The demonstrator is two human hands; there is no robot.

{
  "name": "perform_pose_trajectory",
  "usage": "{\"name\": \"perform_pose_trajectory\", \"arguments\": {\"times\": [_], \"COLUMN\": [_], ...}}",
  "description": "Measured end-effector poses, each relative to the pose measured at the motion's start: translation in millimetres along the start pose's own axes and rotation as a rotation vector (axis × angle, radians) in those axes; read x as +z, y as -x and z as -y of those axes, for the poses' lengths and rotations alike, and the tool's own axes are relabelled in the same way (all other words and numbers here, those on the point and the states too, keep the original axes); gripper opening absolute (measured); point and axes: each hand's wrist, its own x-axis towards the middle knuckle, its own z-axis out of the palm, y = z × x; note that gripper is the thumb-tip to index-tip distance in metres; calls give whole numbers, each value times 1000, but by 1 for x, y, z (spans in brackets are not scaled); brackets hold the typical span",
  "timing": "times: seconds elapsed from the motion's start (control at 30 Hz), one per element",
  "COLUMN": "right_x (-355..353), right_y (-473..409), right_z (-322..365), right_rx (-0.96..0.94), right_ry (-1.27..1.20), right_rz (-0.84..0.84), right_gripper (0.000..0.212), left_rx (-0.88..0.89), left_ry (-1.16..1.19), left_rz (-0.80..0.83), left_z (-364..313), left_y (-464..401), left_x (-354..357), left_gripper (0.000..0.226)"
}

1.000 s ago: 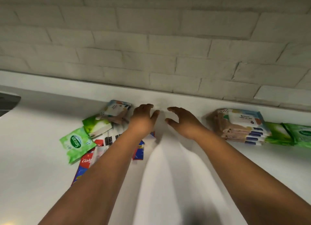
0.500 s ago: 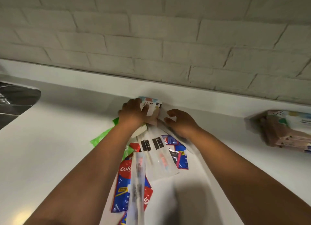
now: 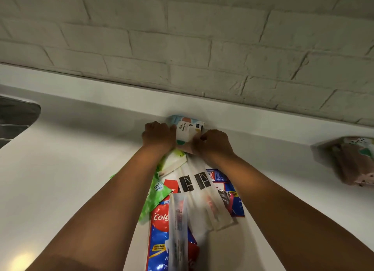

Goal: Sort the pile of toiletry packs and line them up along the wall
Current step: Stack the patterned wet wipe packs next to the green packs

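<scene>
**Both hands close on a wipes pack at the desk's far edge**

Nearest the camera, a red and blue toothpaste pack [image 3: 159, 238] with white lettering lies flat on the white desk [image 3: 60, 189], running off the near edge of the view. A long clear plastic sleeve [image 3: 179, 226], blurred, lies across it. Just beyond sits a white flat packet with black rectangles [image 3: 199, 191], and touching its right side a blue and red blister card [image 3: 228, 191]. On the left of this heap, a green soft wipes sachet [image 3: 154, 197] shows from under the left forearm, with a white and light-green pack [image 3: 174, 163] just past it. Together these form the unsorted pile, which lies mid-desk and reaches toward the far edge.

Both bare forearms stretch over the pile. At the far edge of the desk, against the low white ledge under the wall, stands a pale blue, white and peach wipes pack [image 3: 187, 130]. The left hand [image 3: 158, 137] holds its left side with curled fingers; the right hand [image 3: 212, 143] holds its lower right side, fingers bent and pinching the pack's edge. The pack touches the ledge.

Toward the right edge of the desk, well apart from the hands, a stack of brown and cream soft packs [image 3: 348, 161] rests against the same ledge, partly cut off. At the left edge a dark metal sink [image 3: 16, 118] shows. Behind everything rises a white-painted brick wall [image 3: 202, 37].
</scene>
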Motion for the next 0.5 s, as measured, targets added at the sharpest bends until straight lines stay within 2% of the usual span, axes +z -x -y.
{"name": "perform_pose_trajectory", "arguments": {"times": [0.13, 0.27, 0.4, 0.5], "right_x": [-5, -11, -27, -35], "right_y": [1, 8, 20, 23], "right_z": [1, 0, 1, -7], "right_rx": [-114, -155, -152, -73], "right_ry": [11, -14, -75, -214], "right_rz": [-8, 42, 66, -18], "right_gripper": [40, 36, 33, 31], "left_rx": [17, 84, 199, 278], "left_ry": [169, 446, 528, 577], "left_rz": [-70, -108, -142, -138], "left_z": [-1, -7, -13, -17], "left_y": [-5, -2, 9, 22], "left_x": [0, -14, -33, -46], "left_gripper": [37, 17, 13, 13]}}
